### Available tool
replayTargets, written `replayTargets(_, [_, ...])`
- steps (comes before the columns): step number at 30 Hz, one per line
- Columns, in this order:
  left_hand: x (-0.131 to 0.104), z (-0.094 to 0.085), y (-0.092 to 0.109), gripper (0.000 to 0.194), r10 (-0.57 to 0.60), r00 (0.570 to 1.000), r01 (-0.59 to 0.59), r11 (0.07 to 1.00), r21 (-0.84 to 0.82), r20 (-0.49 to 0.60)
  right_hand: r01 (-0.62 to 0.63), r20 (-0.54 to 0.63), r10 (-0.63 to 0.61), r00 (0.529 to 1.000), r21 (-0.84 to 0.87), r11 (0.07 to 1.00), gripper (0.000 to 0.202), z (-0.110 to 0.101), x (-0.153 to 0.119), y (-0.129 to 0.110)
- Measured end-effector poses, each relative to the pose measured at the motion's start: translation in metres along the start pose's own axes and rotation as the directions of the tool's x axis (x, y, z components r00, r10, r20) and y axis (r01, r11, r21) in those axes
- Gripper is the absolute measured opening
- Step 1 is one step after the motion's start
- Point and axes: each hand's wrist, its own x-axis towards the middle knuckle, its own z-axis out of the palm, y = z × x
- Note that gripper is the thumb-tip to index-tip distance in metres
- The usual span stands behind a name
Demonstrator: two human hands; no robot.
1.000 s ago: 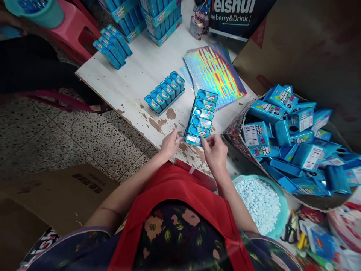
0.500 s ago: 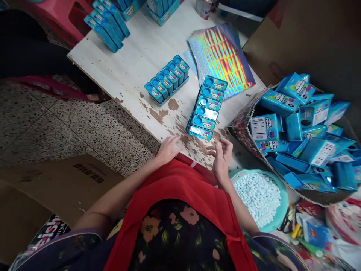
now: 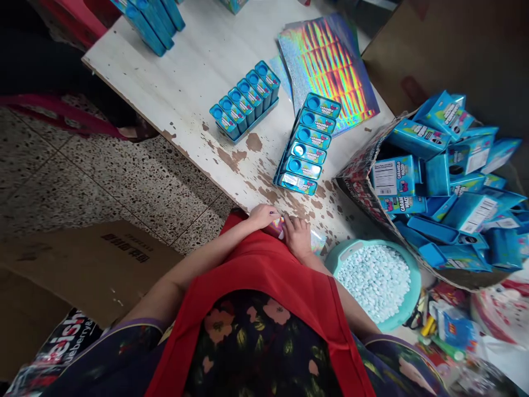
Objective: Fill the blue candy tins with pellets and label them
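Both hands were together at the near edge of the worn white bench (image 3: 198, 82), just above the red apron (image 3: 264, 275). The left hand (image 3: 262, 215) and the right hand (image 3: 296, 236) touched a small pinkish, shiny item (image 3: 278, 227) between them; the fingers were curled close over it, though whether either hand actually gripped it could not be determined, nor could the item be identified. Just beyond the hands, a row of six blue rectangular boxes in a blue tray (image 3: 308, 146) lay on the bench, near its chipped edge. A second tray of blue boxes (image 3: 244, 100) stood further off to the left. A holographic foil sheet (image 3: 330, 60) lay behind the nearer row. To the right, a teal round basin of pale blue pellets (image 3: 378, 281) sat below bench level, beside a cardboard carton heaped with blue boxes (image 3: 446, 182).
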Motion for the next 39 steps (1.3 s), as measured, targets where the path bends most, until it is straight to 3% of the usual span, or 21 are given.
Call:
replayTargets(6, [-0.003,-0.001,0.005,0.026,-0.013,1.0,0.012,0.999,0.04,0.006,0.001,-0.108,0.0,0.994,0.013,1.0,0.043,0.012,-0.006,-0.003])
replayTargets(12, [0.004,-0.01,0.014,0.029,-0.035,0.999,0.038,0.994,0.105,-0.033,-0.016,-0.221,0.028,0.975,0.053,0.998,0.042,0.01,0.006,-0.007])
replayTargets(22, [0.028,-0.013,0.011,0.026,-0.051,0.999,0.051,0.991,0.127,-0.005,0.07,-0.257,-0.044,0.965,0.091,0.993,0.037,0.013,0.01,-0.002])
replayTargets(26, [0.031,-0.012,0.01,0.024,-0.012,1.0,0.011,0.992,0.122,0.002,0.019,-0.317,0.048,0.947,0.204,0.979,0.025,0.011,0.021,0.003])
replayTargets(30, [0.029,-0.012,0.009,0.023,0.021,1.0,-0.021,0.993,0.117,0.006,-0.029,-0.306,0.123,0.944,0.294,0.955,0.019,0.009,0.039,0.007])
replayTargets(32, [0.029,-0.012,0.009,0.023,0.026,1.0,-0.027,0.993,0.115,0.008,0.009,-0.304,0.092,0.948,0.315,0.949,0.017,0.003,0.04,0.006])
replayTargets(34, [0.03,-0.011,0.009,0.022,0.029,1.0,-0.03,0.993,0.114,0.006,0.127,-0.288,-0.014,0.958,0.376,0.918,0.017,-0.01,0.033,0.0])
replayTargets(37, [0.031,-0.012,0.011,0.022,0.028,1.0,-0.027,0.993,0.116,-0.008,0.318,-0.272,-0.188,0.944,0.591,0.741,0.016,-0.044,0.015,-0.013])
replayTargets(39, [0.025,-0.017,0.013,0.024,0.037,0.999,-0.032,0.992,0.125,-0.038,0.294,-0.3,-0.097,0.949,0.73,0.617,0.011,-0.073,0.004,-0.022])
